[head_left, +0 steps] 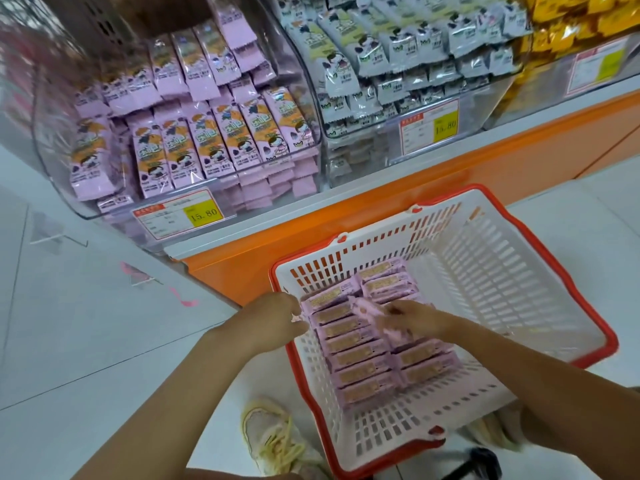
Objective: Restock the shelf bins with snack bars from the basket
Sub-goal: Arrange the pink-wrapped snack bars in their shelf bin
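Observation:
A white basket with a red rim (540, 292) sits on the floor below the shelf. Several pink snack bars (356, 355) lie in two rows in its left half. My left hand (273, 318) is at the basket's left rim, fingers curled on the end of a pink bar at the row's top. My right hand (412, 320) reaches in over the bars and pinches a pink bar (367, 311) lifted slightly above the rows. The clear shelf bin (48, 161) at upper left holds stacked pink snack bars (214, 136).
A second clear bin (381, 77) to the right holds white-and-grey packets, and yellow packets (581, 19) fill the far right. Price tags (180, 216) hang on the bin fronts. An orange shelf base (433, 188) runs behind the basket. My shoe (273, 441) is beside the basket's near-left corner.

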Motion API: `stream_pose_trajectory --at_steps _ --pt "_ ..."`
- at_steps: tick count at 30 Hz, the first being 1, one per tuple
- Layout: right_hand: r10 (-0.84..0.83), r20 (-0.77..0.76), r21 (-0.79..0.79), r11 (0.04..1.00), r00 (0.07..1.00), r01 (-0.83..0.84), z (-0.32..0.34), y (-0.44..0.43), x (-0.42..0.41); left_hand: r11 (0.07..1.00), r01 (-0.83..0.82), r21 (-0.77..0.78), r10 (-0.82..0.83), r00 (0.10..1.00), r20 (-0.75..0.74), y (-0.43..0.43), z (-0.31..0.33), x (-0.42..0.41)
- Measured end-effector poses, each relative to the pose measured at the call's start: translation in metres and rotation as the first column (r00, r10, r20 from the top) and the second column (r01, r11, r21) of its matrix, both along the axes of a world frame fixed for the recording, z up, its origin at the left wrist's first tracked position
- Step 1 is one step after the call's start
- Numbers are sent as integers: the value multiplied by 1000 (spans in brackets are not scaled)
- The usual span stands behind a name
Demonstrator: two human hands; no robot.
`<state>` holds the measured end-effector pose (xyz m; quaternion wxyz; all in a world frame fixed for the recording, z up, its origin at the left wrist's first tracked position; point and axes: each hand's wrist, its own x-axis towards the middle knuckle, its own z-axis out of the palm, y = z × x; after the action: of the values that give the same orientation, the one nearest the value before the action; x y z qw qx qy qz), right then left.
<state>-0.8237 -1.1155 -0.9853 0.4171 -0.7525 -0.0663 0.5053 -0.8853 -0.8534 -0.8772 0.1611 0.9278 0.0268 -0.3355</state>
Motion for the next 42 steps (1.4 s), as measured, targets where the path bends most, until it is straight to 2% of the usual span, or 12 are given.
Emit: stream_pose_trajectory --at_steps 4,8,13,16,19,23,26,30,33,36,39,42 --pt "-179 -675 334 791 716 513 50 11 -4 966 -132 -221 132 991 -14 -4 15 -2" --pt "-60 -782 407 705 621 581 92 32 -14 649 -425 -631 393 897 -201 -15 49 -1" --pt "-28 -752 464 687 659 559 138 48 -22 523 -369 -768 456 883 -113 -16 77 -8" --pt "-109 -530 411 834 841 368 166 54 -18 489 -362 -794 523 850 -66 -13 89 -12" --pt "-235 86 298 934 968 200 196 59 -16 440 -359 -823 633 774 1 -2 104 -13" --pt "-70 680 252 957 730 -144 232 74 -24 354 -348 -868 749 661 41 17 125 -17" --pt "151 937 -63 961 316 -271 245 98 -29 332 -360 -872 803 592 61 31 136 -20" --pt "182 983 -177 947 -9 -267 257 127 -24 288 -319 -903 843 532 81 43 150 -28" --pt "90 983 -41 958 162 -284 274 147 -18 208 -295 -933 903 423 67 55 158 -33" --pt "-38 931 94 986 362 -138 285 174 -2 366 -324 -872 925 232 302 72 157 -36" --pt "-47 919 40 999 393 25 286 209 18 497 -373 -784 849 22 528 83 153 -40" --pt "15 918 -57 994 397 95 274 242 26 551 -406 -729 796 -4 605 86 148 -41"
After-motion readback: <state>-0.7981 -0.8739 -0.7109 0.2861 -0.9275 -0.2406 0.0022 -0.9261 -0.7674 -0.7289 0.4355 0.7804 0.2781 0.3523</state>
